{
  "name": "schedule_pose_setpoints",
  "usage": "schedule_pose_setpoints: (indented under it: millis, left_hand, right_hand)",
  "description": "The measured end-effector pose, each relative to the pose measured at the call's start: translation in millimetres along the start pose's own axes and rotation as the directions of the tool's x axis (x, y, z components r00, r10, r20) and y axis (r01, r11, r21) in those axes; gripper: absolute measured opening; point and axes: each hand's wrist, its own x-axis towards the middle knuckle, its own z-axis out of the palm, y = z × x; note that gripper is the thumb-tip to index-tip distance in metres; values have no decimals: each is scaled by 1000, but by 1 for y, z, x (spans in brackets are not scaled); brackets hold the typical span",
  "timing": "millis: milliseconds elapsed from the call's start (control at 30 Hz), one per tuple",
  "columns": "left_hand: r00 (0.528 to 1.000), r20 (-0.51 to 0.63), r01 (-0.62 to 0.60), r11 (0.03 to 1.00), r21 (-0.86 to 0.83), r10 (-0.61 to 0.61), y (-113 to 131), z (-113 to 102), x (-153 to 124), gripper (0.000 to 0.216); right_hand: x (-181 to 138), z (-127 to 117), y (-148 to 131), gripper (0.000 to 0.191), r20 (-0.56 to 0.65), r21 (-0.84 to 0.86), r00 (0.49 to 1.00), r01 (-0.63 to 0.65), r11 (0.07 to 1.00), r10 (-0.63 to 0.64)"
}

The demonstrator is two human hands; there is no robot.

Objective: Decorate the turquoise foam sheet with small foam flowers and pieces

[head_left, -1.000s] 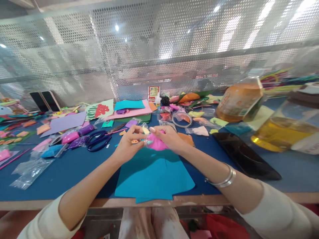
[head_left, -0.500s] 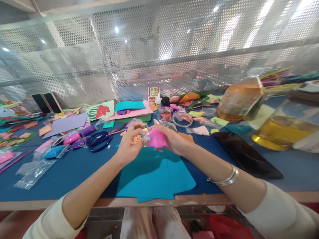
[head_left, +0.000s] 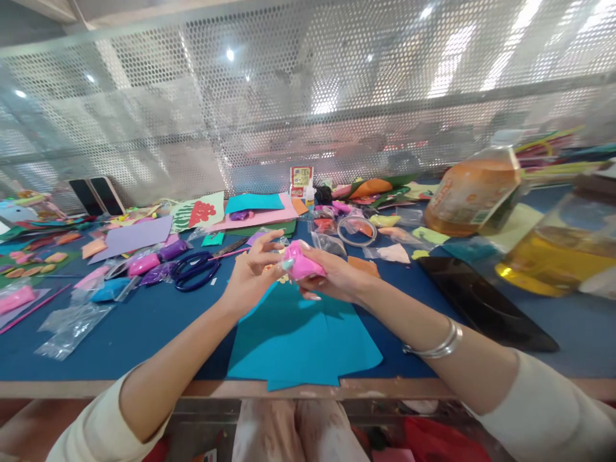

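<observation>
My right hand [head_left: 339, 273] is wrapped round a bag of pink modelling clay [head_left: 304, 262], held above the table. My left hand [head_left: 253, 269] meets the bag's left end, its thumb and fingers bent in a pinch there; the exact contact is small and partly hidden. Under both hands lies a sheet of bright blue paper [head_left: 303, 340], its front corners cut and its lower edge near the table's front. Small yellowish pieces [head_left: 283, 278] show just below the fingers, mostly covered.
Dark blue scissors [head_left: 195, 269] and bagged clay [head_left: 144, 263] lie to the left. A black phone-like slab [head_left: 486, 301] lies at right, near an orange-drink bottle [head_left: 474, 186] and a jar of yellow liquid [head_left: 553, 256]. Behind stands a perforated metal screen [head_left: 269, 115].
The pink clay bag has turned and tilted between my hands, and my right fingertips now show beneath it. My left fingers have shifted slightly. The whole view has moved a little.
</observation>
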Motion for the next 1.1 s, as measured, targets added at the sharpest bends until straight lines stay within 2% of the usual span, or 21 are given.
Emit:
schedule_pose_setpoints:
  millis: [167,267,400,600,733,833,900,1100]
  left_hand:
    - [997,7,-79,969,232,80,-3,-1,0,19]
    - [997,6,-74,963,261,75,-2,0,0,23]
    - [997,-60,-40,978,207,54,-3,2,2,20]
    - [980,-175,-60,981,185,93,-7,-2,6,14]
    - [959,-196,-124,925,360,205,-4,-5,3,12]
    - [930,-164,-198,827,527,328,1,-3,-2,10]
    - [917,-118,-249,778,577,381,3,-2,-5,11]
    - [926,-39,-290,775,561,374,7,0,-6,17]
  right_hand:
    - [-1,-7,0,47,15,-103,1000,6,995,-5]
    - [0,-11,0,43,12,-100,998,-52,994,54]
    - [2,-12,1,37,-24,20,991,-133,991,134]
    - [3,-6,-2,33,-187,72,982,-10,997,24]
    - [2,0,-4,36,-253,143,968,28,989,9]
    - [0,1,-8,38,-264,197,964,41,980,12]
    - [-3,1,-12,39,-273,209,961,22,978,36]
    - [-6,-2,-15,42,-301,216,951,0,976,67]
